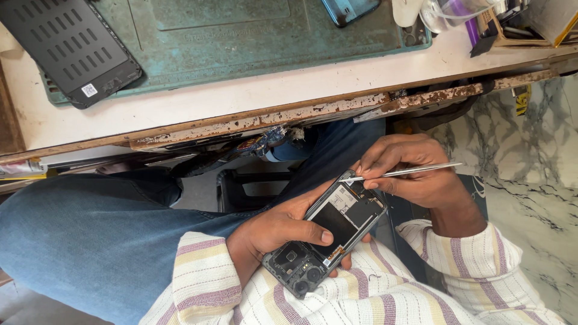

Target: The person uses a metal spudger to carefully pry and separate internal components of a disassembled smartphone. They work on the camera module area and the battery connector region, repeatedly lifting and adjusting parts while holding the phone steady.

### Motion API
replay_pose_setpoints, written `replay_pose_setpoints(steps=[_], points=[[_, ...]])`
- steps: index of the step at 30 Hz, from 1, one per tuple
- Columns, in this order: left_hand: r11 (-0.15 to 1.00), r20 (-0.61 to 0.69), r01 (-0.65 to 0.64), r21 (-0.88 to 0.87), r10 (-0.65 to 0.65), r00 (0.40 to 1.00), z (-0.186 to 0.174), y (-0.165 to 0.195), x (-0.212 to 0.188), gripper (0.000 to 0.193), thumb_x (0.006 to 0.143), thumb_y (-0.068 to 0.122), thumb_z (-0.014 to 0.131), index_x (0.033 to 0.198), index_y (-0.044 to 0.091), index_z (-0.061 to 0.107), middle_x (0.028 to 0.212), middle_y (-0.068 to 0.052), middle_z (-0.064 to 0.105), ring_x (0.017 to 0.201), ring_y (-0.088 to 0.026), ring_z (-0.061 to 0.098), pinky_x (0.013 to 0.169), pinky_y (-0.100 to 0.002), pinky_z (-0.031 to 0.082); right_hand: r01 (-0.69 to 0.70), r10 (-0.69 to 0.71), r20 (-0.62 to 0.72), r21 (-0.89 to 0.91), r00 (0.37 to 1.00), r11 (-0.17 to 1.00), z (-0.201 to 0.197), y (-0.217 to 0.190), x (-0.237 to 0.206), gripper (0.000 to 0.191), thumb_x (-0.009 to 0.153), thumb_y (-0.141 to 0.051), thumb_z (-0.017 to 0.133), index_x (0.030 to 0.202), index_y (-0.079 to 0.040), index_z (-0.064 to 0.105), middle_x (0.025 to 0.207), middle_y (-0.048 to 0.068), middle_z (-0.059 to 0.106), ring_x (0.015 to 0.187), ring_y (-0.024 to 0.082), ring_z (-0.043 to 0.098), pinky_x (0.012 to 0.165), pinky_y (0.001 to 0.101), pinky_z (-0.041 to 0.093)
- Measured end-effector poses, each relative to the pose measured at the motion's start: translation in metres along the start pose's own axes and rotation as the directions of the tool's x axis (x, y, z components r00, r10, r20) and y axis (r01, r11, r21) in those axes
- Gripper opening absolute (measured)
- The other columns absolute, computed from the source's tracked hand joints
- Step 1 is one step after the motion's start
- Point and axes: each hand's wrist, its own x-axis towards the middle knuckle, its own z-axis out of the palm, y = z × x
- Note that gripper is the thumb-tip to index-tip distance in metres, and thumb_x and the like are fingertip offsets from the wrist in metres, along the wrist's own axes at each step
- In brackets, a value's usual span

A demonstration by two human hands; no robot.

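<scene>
Steel tweezers [409,172], pinched in the right hand [415,174], touch the top edge of the opened phone [328,232], which the left hand [277,232] cradles by its sides over the lap. It looks light, rigid and fragile inside (best held by the frame). Above, the worn bench [241,102] carries a green mat [241,42] and a black back panel [72,48], well apart.

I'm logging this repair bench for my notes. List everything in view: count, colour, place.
opened phone: one, black, back cover off, held over the lap
tweezers: one, silver, tip at the phone's top edge
work mat: one, worn green, on the bench
slotted panel: one, black, on the mat's left end
bench: one, white top with a rusty edge, across the top
second phone: one, dark teal, at the top edge, partly cut off
floor: marbled white and grey, right
left hand: cradles the phone
right hand: pinches the tweezers
</scene>
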Motion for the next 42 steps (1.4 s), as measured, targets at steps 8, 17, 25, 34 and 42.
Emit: replay_pose_setpoints(steps=[8, 17, 25, 34, 42], points=[[1.0, -0.015, 0.004, 0.029, -0.004, 1.0, 0.002, -0.001, -0.001, 0.107, 0.087, 0.005, 0.069, 0.175, 0.013, 0.009, 0.128, -0.03, 0.062, 0.096, -0.033, 0.073, 0.08, -0.043, 0.063, -0.056, 0.058, 0.075, -0.019, 0.995, 0.998, -0.002, -0.005, 0.007, 0.014, 0.078, -0.001, 0.084, 0.088, -0.003, 0.074, 0.097, 0.012, 0.075, 0.093, 0.02, 0.076, 0.08, 0.0301, 0.062], [0.999, -0.028, 0.025, 0.036, -0.024, 0.999, 0.004, 0.003, 0.0, 0.109, 0.09, 0.005, 0.067, 0.176, 0.02, 0.002, 0.128, -0.03, 0.061, 0.096, -0.034, 0.072, 0.077, -0.043, 0.063, -0.066, 0.061, 0.061, 0.088, 0.996, 0.994, -0.001, 0.007, 0.002, 0.017, 0.081, 0.0, 0.085, 0.096, -0.003, 0.077, 0.099, 0.012, 0.072, 0.095, 0.019, 0.072, 0.081, 0.0296, 0.059], [0.998, 0.007, -0.003, -0.06, 0.003, 1.0, 0.008, 0.011, -0.002, 0.099, 0.101, 0.019, 0.063, 0.179, 0.018, 0.002, 0.131, -0.033, 0.06, 0.101, -0.036, 0.072, 0.081, -0.042, 0.063, -0.122, 0.135, -0.158, 0.085, 0.978, 0.989, 0.005, -0.005, 0.002, 0.022, 0.097, -0.009, 0.069, 0.117, -0.003, 0.074, 0.106, 0.015, 0.078, 0.099, 0.024, 0.077, 0.087, 0.034, 0.062], [0.985, -0.072, -0.116, -0.128, 0.108, 0.992, 0.015, 0.015, -0.013, 0.138, 0.068, 0.1, 0.024, 0.176, 0.016, 0.005, 0.154, -0.025, 0.051, 0.112, -0.04, 0.071, 0.083, -0.04, 0.064, -0.141, 0.201, -0.148, 0.338, 0.968, 0.93, 0.023, -0.008, 0.001, 0.019, 0.097, -0.001, 0.072, 0.116, 0.0, 0.069, 0.116, 0.016, 0.075, 0.108, 0.021, 0.071, 0.094, 0.0325, 0.058], [0.739, -0.107, -0.557, 0.378, 0.633, 0.767, 0.022, 0.032, 0.01, 0.13, 0.075, 0.059, 0.088, 0.166, 0.006, 0.011, 0.157, -0.026, 0.043, 0.126, -0.04, 0.061, 0.073, -0.047, 0.062, 0.017, 0.211, -0.442, 0.459, 0.872, 0.888, 0.042, -0.003, 0.0, 0.027, 0.095, -0.002, 0.074, 0.12, -0.002, 0.064, 0.117, 0.012, 0.069, 0.106, 0.016, 0.068, 0.095, 0.0287, 0.058]])
